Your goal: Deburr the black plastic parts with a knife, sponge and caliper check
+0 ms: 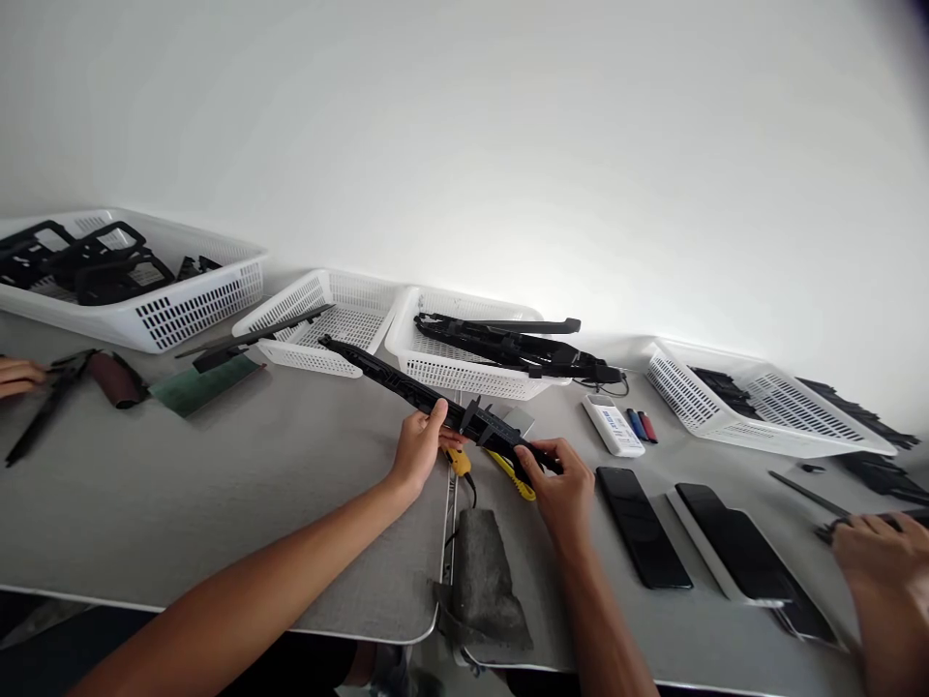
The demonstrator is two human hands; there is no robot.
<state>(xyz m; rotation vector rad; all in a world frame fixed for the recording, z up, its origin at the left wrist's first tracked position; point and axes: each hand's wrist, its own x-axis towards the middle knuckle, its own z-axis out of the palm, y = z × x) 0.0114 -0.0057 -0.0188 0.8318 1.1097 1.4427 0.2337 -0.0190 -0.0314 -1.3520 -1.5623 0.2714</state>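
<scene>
A long black strip point(396, 380) is held above the tabletop point(218, 503), its long axis running diagonally: the far end points up-left toward the middle basket point(319, 319), the near end down-right toward the right hand point(558, 489). A black caliper point(483, 424) is clamped across the strip between the 2 hands.

The left hand point(419, 447) grips the strip from below, thumb over its top edge, fingers closed around it. The right hand pinches the near end of the caliper, fingers curled tight on it. The strip's free end reaches well beyond the left hand, over the basket rim.

Below the hands lie a yellow knife point(517, 476), a yellow tool point(459, 461) and a grey pad point(486, 576). A white remote point(614, 424) lies to the right; its blue print is too small to read. Beside it are 2 lighters point(643, 424), 1 blue and 1 red, and 2 dark phones point(643, 525) nearer the edge.

Another person's hand point(875, 547) rests at the far right; a third hand point(18, 376) shows at the left edge.
</scene>
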